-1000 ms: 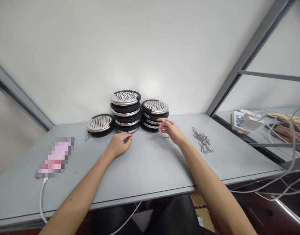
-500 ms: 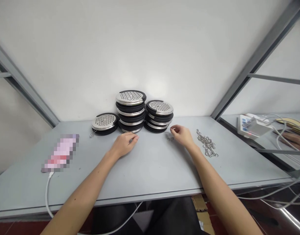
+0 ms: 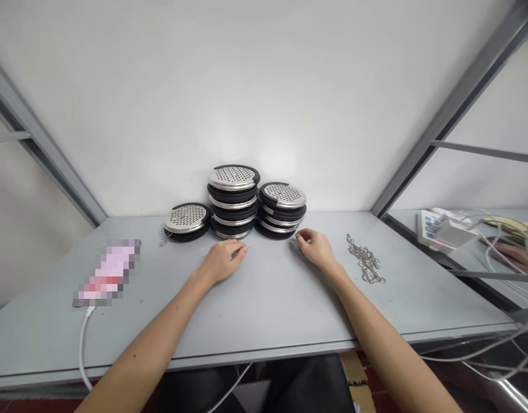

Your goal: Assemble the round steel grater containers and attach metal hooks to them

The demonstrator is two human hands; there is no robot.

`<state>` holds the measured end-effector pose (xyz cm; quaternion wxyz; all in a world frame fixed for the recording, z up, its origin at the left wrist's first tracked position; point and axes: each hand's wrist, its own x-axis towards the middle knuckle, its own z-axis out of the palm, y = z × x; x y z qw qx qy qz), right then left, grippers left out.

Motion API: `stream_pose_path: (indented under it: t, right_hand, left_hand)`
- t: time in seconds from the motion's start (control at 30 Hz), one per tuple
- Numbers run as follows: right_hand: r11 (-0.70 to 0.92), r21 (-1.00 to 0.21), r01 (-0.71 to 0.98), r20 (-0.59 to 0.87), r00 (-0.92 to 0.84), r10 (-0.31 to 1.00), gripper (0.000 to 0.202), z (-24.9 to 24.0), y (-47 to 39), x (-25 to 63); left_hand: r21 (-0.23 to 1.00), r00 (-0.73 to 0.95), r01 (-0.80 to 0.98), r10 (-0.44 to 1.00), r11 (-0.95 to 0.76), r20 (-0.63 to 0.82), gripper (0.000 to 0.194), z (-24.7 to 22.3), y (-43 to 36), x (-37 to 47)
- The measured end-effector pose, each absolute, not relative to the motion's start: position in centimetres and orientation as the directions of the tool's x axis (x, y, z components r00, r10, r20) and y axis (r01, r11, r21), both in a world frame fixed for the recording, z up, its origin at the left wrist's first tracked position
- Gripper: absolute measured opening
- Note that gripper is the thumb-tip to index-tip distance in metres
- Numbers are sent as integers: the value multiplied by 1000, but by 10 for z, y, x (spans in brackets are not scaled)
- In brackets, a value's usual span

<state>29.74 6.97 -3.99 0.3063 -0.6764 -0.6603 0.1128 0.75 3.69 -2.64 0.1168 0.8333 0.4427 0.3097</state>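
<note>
My left hand (image 3: 224, 259) rests on the grey table in front of the tall stack, fingers curled in and thumb near the forefinger; whatever it may hold is hidden. My right hand (image 3: 316, 248) is closed in a pinch just right of the shorter stack. A small metal piece (image 3: 298, 250) shows beneath its fingertips; whether it is gripped is unclear. Behind the hands stand a tall stack (image 3: 233, 202) and a shorter stack (image 3: 282, 210) of round, black-rimmed discs with perforated silver tops. One single disc (image 3: 186, 220) lies to their left, a wire loop (image 3: 163, 241) at its edge.
Right of my right hand lies a heap of linked metal rings (image 3: 365, 259). A blurred-out pink phone (image 3: 107, 269) with a white cable (image 3: 82, 344) lies on the left. Beyond the right frame post are a power strip (image 3: 427, 226) and tangled cables. A wall rises behind.
My right hand has lowered slightly, its fingertips now over the small metal piece that lay beside them. My left hand stays near the same spot. The whole view has shifted a little.
</note>
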Motion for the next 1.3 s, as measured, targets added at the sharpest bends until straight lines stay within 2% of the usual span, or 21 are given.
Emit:
stream_pose_path:
  t: [0.2, 0.3, 0.4, 0.53, 0.63, 0.77, 0.87, 0.97, 1.03, 1.1, 1.3]
  right_hand:
    - [17, -603, 798, 300, 206, 931, 29, -39, 67, 293]
    - [16, -640, 768, 358, 279, 891, 40, -43, 69, 294]
    - [88, -678, 729, 438, 305, 845, 56, -47, 73, 296]
    - [214, -689, 692, 552, 309, 775, 57, -48, 74, 296]
    - [351, -609, 711, 702, 277, 656, 47, -37, 70, 292]
    - [487, -410, 771, 855, 139, 500, 33, -9, 73, 277]
    - [475, -336, 813, 839, 29, 544, 36, 10, 87, 262]
    - [388, -309, 868, 768, -12, 640, 45, 21, 103, 251]
    - [353, -305, 885, 707, -38, 706, 43, 24, 109, 248]
    - [322, -309, 895, 669, -36, 742, 39, 24, 108, 247]
    - [255, -346, 903, 665, 44, 746, 36, 24, 97, 244]
  left_hand:
    - [470, 430, 650, 799, -598, 421, 30, -24, 35, 10]
    - [465, 425, 658, 802, -592, 418, 29, -24, 35, 9]
    - [465, 419, 667, 809, -583, 413, 28, -26, 36, 8]
    - [468, 414, 670, 813, -576, 409, 26, -29, 37, 8]
    - [465, 423, 665, 808, -584, 410, 25, -31, 38, 8]
    - [465, 431, 666, 810, -583, 398, 25, -32, 40, 7]
    - [461, 424, 678, 817, -573, 391, 27, -31, 41, 5]
    - [455, 409, 696, 827, -556, 385, 29, -29, 41, 4]
    - [456, 402, 701, 832, -548, 383, 30, -27, 40, 3]
    - [460, 401, 698, 832, -549, 383, 30, -26, 39, 3]
    - [454, 418, 687, 820, -568, 392, 30, -27, 38, 5]
